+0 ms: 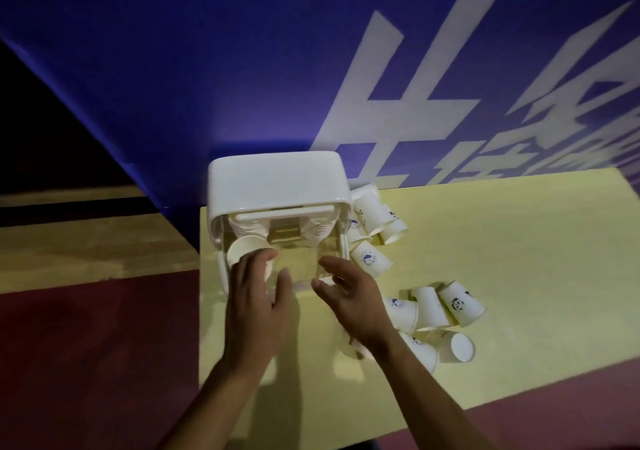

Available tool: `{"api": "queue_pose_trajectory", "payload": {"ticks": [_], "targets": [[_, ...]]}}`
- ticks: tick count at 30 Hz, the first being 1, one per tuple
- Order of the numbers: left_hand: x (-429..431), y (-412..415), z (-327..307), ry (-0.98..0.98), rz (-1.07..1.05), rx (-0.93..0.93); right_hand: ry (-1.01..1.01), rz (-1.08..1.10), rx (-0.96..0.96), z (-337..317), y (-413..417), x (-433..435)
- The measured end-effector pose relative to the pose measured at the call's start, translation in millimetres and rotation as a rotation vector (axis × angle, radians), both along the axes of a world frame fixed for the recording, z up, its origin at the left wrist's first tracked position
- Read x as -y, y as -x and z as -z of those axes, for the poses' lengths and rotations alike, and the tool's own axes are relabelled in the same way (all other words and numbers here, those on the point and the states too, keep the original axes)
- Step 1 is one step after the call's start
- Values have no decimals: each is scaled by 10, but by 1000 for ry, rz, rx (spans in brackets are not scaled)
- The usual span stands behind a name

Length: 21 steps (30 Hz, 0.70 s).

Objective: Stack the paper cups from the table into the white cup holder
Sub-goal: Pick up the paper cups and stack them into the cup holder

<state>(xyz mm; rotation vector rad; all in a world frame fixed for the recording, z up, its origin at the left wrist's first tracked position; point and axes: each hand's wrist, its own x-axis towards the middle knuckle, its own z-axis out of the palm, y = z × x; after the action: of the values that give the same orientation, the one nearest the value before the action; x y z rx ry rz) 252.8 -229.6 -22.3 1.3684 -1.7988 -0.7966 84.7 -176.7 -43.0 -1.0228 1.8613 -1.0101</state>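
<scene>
Two bare forearms, uncovered along all their visible length — the left grip (256,297) and right grip (349,297) are bare hands with slender fingers.

**Large white characters on blue; small prints on cups**

Behind the white cup holder (273,179) and to its right, the blue wall (173,68) carries large white Chinese characters (415,103). They are slanted and cut off by the frame edge, so none reads with certainty. Just right of the holder, a paper cup (370,261) bears a round blue emblem, its lettering too small to read. Further right and nearer, a panda cup (462,306) shows a black-and-white panda print.
</scene>
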Motion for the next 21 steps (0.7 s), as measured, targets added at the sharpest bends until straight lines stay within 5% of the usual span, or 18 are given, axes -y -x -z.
{"api": "queue_pose_trajectory", "payload": {"ticks": [8, 12, 16, 21], "targets": [[-14, 1660, 22, -325, 317, 222, -69, 224, -63, -169, 1196, -689], [182, 2470, 218, -542, 126, 337, -67, 223, -36, -135, 1755, -919], [379, 3003, 406, -799, -181, 196, -95, 203, 14, -39, 2253, -1070], [510, 3259, 533, -830, -380, 156, -163, 163, 55, 105, 2753, -1108]]}}
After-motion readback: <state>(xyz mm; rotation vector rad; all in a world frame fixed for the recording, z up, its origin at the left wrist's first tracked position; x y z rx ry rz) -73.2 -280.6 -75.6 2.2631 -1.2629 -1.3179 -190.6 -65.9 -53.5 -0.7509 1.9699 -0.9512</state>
